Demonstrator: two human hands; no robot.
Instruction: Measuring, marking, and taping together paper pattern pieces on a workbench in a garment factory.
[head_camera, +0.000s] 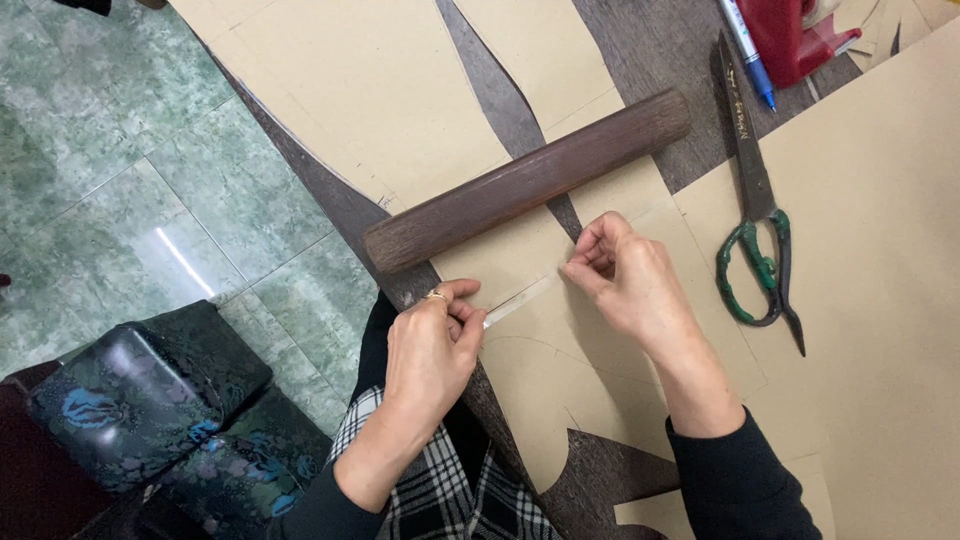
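Hands 2: left hand (432, 350) and right hand (625, 280) each pinch one end of 1 clear tape strip (520, 300) over tan paper pattern (560, 350) | wooden bar (530, 180) 1, lying above | scissors (755, 220) 1, right | pen (748, 50) 1 | red tape dispenser (795, 35) 1

No packages, labels, signs or screens anywhere in view.

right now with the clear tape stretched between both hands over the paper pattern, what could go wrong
1. The clear tape strip is taut between the left hand and right hand; it may twist or stick crooked on the tan pattern paper.
2. Only the dark wooden bar weighs the paper down, so it might shift.
3. The scissors lie close beside the right hand.
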